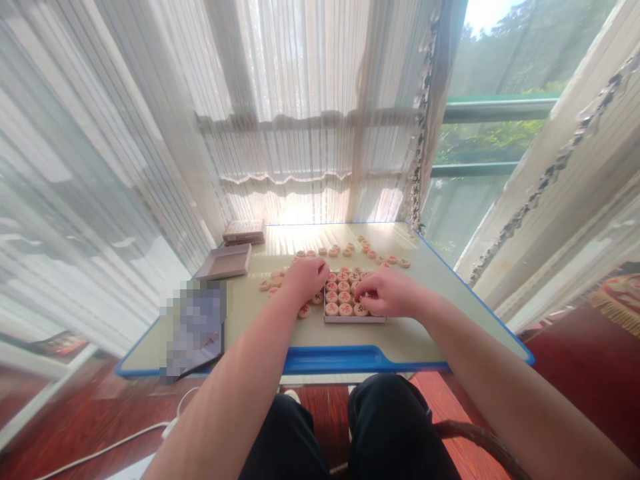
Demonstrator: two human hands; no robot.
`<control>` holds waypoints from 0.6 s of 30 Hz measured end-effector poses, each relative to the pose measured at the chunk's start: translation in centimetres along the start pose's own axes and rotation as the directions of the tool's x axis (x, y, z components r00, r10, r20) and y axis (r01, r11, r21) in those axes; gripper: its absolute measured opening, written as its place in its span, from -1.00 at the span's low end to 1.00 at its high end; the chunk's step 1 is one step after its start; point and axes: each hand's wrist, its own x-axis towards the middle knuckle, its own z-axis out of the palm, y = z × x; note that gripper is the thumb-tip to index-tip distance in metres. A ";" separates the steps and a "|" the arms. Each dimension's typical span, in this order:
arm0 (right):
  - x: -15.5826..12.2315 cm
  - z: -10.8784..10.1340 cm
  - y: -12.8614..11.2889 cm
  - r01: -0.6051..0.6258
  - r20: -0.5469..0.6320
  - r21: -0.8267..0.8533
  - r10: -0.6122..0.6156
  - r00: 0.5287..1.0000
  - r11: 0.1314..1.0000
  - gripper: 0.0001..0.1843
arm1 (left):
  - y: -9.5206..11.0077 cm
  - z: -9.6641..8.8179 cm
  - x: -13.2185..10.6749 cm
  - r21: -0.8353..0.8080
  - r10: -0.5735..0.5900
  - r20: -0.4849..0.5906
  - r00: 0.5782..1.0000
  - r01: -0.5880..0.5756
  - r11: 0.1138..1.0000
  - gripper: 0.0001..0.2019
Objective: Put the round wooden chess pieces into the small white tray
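Round, pale wooden discs marked with red or black characters [345, 297] sit in rows inside a shallow, pale cardboard box [355, 320], which lies on the pale green, blue-rimmed bench [425, 333], just right of the middle and near the near edge. The right hand [383, 292] is over the box's right side, its fingers bent down among the discs; whether they grasp one or only touch it, I cannot tell. The left hand [309, 277] is curled at the box's left wall, its fingertips turned towards the far edge; whether it holds a disc cannot be told.

Loose wooden discs [371, 255] lie in an uneven line beyond the box, towards the far edge, and others are scattered around the left hand. By the left edge lies a shallow, greyish cardboard tray [225, 261], with a pale, flat rectangular stack [244, 231] just beyond it at the far left corner. A dark-edged flat panel, mostly pixelated [199, 327], lies at the near left corner.
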 end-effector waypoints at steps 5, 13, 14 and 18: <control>0.1 0.2 0.0 0.009 0.003 0.053 -0.009 1.000 0.999 -0.70 | 0.0 0.0 0.0 0.000 -0.004 0.009 1.000 0.004 1.000 -0.65; 0.1 -0.1 -0.2 -0.022 0.016 0.072 0.021 1.000 0.997 -0.71 | 0.1 -0.2 -0.1 0.010 -0.004 0.007 1.000 0.004 1.000 -0.65; 0.1 -0.1 -0.1 -0.028 -0.008 0.059 0.029 1.000 0.998 -0.71 | 0.1 -0.2 -0.1 0.011 -0.004 0.010 1.000 0.004 1.000 -0.65; 0.2 0.0 0.2 -0.054 -0.070 0.017 0.055 0.996 0.998 -0.73 | 0.2 -0.3 -0.1 0.010 -0.015 0.025 1.000 0.014 1.000 -0.66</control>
